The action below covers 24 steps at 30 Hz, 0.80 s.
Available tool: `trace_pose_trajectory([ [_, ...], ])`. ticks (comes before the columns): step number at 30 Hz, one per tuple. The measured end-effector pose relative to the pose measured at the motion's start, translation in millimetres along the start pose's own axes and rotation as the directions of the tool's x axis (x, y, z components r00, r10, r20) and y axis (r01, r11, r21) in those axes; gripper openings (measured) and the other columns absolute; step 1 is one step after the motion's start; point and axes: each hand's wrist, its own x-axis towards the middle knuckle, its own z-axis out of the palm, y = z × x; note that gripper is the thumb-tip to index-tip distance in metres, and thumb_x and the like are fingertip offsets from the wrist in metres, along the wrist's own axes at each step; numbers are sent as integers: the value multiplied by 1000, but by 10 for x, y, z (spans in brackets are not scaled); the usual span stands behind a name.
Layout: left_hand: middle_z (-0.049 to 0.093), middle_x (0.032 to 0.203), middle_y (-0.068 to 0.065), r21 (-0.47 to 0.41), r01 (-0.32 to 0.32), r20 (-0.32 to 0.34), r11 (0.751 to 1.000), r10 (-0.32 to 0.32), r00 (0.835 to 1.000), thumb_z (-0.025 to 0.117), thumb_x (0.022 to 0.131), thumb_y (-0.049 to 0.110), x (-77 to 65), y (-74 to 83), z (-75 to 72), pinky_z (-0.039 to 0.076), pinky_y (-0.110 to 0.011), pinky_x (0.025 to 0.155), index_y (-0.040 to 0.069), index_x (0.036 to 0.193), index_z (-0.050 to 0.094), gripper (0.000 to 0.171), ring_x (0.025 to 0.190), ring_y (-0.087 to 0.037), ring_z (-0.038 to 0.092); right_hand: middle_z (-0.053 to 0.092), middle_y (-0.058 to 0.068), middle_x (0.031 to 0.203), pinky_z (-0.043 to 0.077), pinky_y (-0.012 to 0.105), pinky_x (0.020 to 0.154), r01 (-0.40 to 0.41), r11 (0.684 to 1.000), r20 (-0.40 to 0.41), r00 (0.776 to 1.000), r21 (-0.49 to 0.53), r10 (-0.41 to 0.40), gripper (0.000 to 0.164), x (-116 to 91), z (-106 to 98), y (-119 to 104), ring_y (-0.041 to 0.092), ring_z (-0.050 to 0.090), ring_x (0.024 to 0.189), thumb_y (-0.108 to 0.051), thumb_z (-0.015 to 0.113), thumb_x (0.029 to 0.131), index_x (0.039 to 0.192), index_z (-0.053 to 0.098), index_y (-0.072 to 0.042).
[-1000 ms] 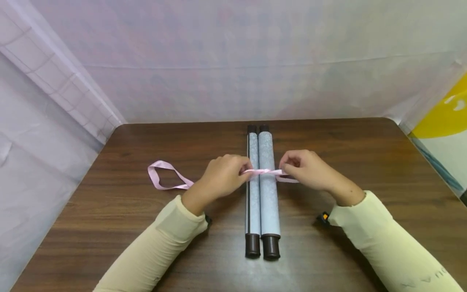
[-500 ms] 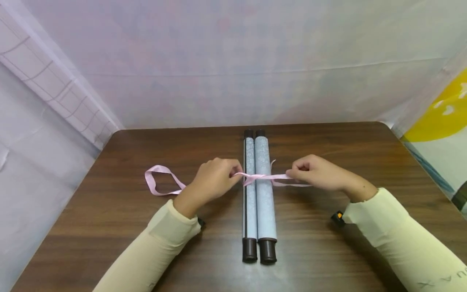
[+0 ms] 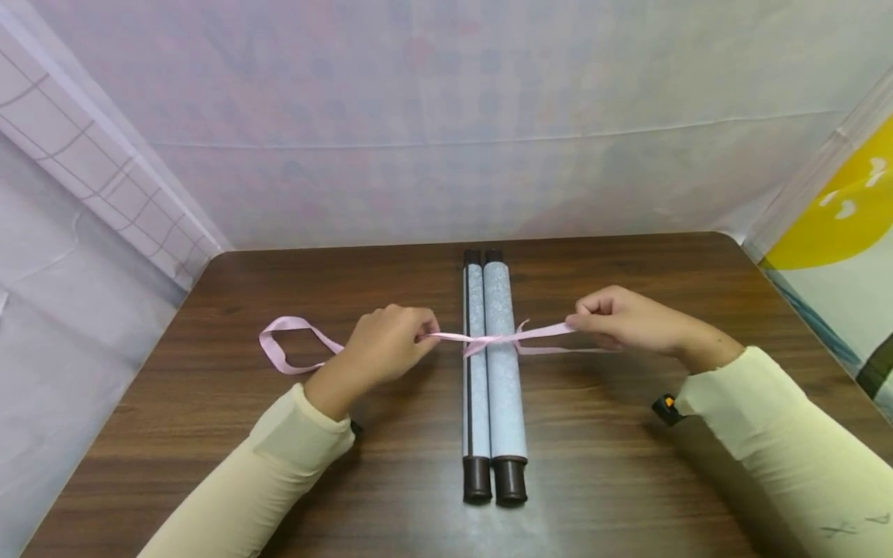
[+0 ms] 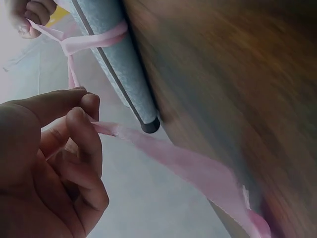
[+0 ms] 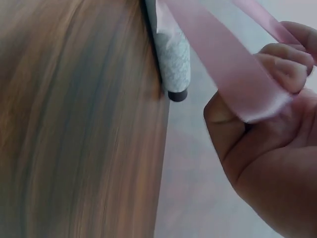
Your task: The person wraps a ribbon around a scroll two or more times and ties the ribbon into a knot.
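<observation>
Two pale blue scrolls (image 3: 504,395) with dark brown end knobs lie side by side on the table. A pink ribbon (image 3: 488,340) goes round both and crosses over itself on top. To the left of the scrolls, my left hand (image 3: 386,347) pinches one side of the ribbon between thumb and fingertips; its loose length trails past the wrist into a loop. My right hand (image 3: 635,324) holds the other side, out to the right, with its fingers curled. In the right wrist view a broad stretch of ribbon (image 5: 223,49) runs into the curled fingers.
The brown wooden table (image 3: 593,457) reaches back to a pale hanging sheet (image 3: 446,116). On the right side, a yellow shape (image 3: 830,225) shows on the backdrop. Dark wrist gear (image 3: 667,409) sits under the right sleeve.
Both hands have moved apart, left hand leftward and right hand rightward, drawing the ribbon out on either side. The crossing on the scrolls looks pulled tighter. The scrolls stay together.
</observation>
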Motion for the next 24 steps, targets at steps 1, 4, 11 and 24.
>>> trace_pose_trajectory([
  [1,61,69,10,0,1,1,1000,-1,1000,64,88,31,-7,-14,-1,42,-30,48,22,87,68,10,57,-11,51,36,-3,47,29,24,37,-1,1000,0,1000,9,1,41,-12,-15,9,10,32,40,-25,53,96,63,41,-4],
  [4,62,70,10,-4,0,3,1000,0,1000,63,88,31,-25,-52,3,44,-32,51,22,86,68,10,59,-11,52,35,-4,49,29,25,36,-4,1000,-14,1000,23,4,38,-48,-67,44,10,31,41,-24,53,96,66,42,-3],
  [11,62,69,8,14,-4,-11,1000,4,1000,63,88,31,-65,-118,2,46,-34,52,22,84,68,11,59,-11,53,26,-6,51,22,23,35,-60,998,-76,996,-36,57,38,-164,-203,133,8,24,41,-28,56,94,69,43,-2],
  [24,63,70,8,41,13,12,999,-14,1000,63,87,33,-123,-172,-18,48,-38,54,23,81,66,13,61,-12,54,29,-7,51,28,23,40,-38,971,-134,991,-236,6,44,-245,-253,372,5,28,45,-26,58,93,57,42,-7],
])
